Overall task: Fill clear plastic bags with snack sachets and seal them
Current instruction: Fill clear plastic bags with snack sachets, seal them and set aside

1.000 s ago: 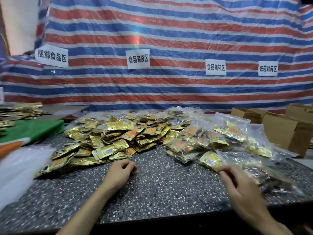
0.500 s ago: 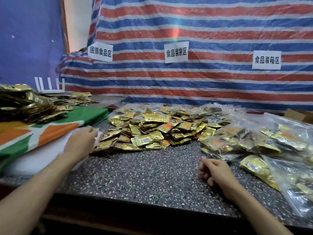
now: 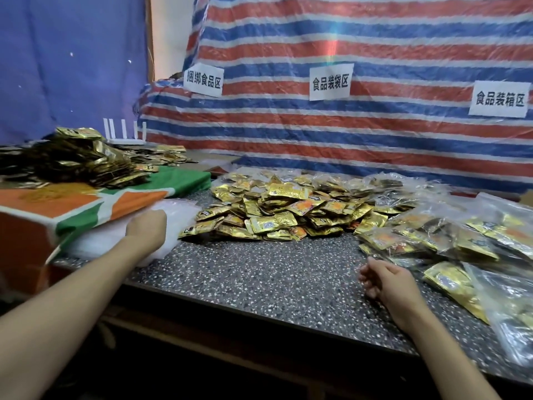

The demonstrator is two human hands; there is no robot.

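Head view: my left hand [image 3: 147,226] has swung from the sachets [image 3: 282,215] onto the empty clear bags [image 3: 180,210], fingers hidden, so I cannot tell its grip. My right hand [image 3: 386,280] rests loosely curled, empty. I judge a fresh bag begins.

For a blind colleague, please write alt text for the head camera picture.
The left hand lies on a stack of clear bags at the left of the table; the right hand rests on it, loosely curled, empty. Gold sachets are heaped in the middle, filled bags at the right.
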